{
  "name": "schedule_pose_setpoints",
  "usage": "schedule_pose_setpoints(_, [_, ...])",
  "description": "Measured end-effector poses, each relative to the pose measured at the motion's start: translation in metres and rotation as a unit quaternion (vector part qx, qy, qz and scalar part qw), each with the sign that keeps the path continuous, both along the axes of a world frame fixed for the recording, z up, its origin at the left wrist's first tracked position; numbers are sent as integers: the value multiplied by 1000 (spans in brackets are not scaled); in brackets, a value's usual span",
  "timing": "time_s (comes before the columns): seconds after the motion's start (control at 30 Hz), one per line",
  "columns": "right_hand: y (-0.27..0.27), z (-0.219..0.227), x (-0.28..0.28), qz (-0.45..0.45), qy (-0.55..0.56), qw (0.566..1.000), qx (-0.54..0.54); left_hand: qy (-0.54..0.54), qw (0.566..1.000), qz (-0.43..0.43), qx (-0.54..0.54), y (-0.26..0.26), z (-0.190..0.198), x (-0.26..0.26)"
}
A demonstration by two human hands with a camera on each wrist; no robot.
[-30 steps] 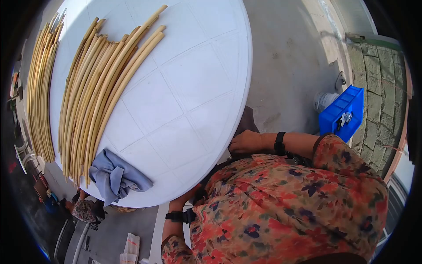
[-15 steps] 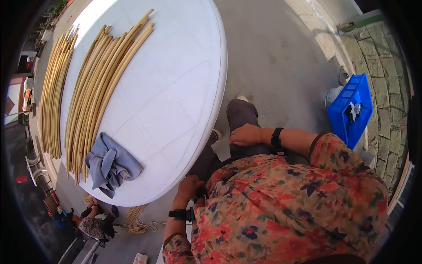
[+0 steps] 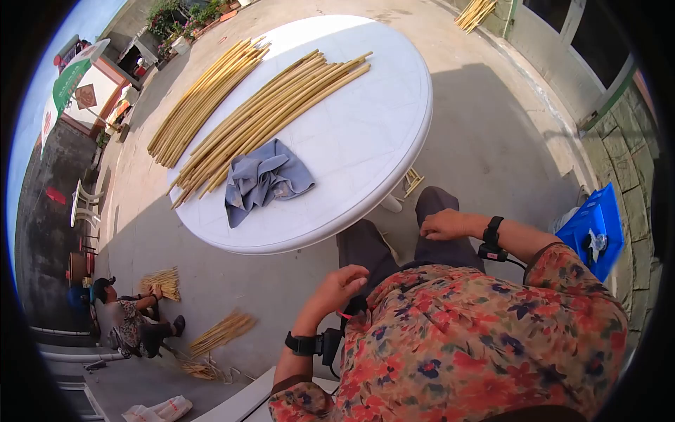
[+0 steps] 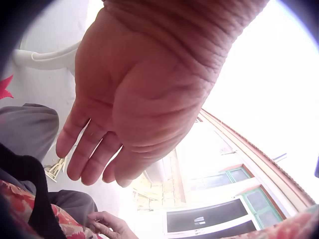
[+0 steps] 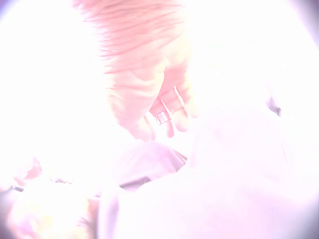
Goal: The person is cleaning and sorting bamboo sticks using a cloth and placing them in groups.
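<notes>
Grey trousers (image 3: 373,247) cover the legs of the person, who sits back from the table. The right hand (image 3: 444,225) rests on the right knee, with the fingers bent loosely down on the cloth and nothing held in them. The right wrist view is washed out by bright light, so it shows only loose fingers (image 5: 167,117) and a ring. The left hand (image 3: 342,283) is lifted in front of the chest, just above the other knee. In the left wrist view its fingers (image 4: 82,149) hang loose and nearly straight, and the palm is empty. Both hands are close to the flowered shirt (image 3: 457,337). A black band (image 3: 492,231) sits on the right wrist and another black band (image 3: 301,344) sits on the left wrist.

A round white table (image 3: 365,151) stands just past the knees. A crumpled grey cloth (image 3: 264,179) lies on it, near the edge closest to the person. The cloth touches a long pile of yellow canes (image 3: 271,116). A second pile of canes (image 3: 207,98) lies at the far side and sticks out over the rim.

A blue crate (image 3: 598,228) sits on the ground to the right. Far off to the left, another person (image 3: 130,320) sits on the ground with more canes (image 3: 221,332) nearby.
</notes>
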State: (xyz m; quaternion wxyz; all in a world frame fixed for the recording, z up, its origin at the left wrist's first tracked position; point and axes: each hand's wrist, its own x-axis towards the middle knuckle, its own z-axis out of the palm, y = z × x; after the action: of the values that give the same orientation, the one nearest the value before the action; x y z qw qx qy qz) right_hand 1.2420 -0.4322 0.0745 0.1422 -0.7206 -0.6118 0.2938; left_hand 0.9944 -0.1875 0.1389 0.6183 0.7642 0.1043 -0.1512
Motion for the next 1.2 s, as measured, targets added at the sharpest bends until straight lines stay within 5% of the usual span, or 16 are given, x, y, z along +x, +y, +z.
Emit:
schedule_pose_setpoints(0.13, [24,64,1,19,11,998,65,-83,990,112,-29,34,48,15])
schedule_pose_setpoints(0.2, [35,91,3,-10,24,992,120,-188,936,164,248,45,67,36])
schedule_pose_setpoints(0.23, [44,104,6,-38,30,982,180,-320,829,149,433,62,67,56])
schedule_pose_setpoints(0.33, [67,137,22,-48,-2,973,226,-327,807,121,476,81,60,83])
schedule_pose_setpoints(0.4, [100,152,42,-80,-87,962,248,-284,708,81,641,93,40,99])
schedule_pose_setpoints(0.5, [141,155,73,-93,-185,950,233,-235,745,70,620,105,24,116])
schedule_pose_setpoints(0.67, [174,142,112,-98,-246,942,206,-266,691,125,661,99,24,113])
schedule_pose_setpoints(0.8, [211,124,139,-119,-307,927,182,-297,721,119,614,94,23,92])
schedule_pose_setpoints(1.2, [233,120,159,-102,-392,903,141,-348,754,152,536,68,34,79])
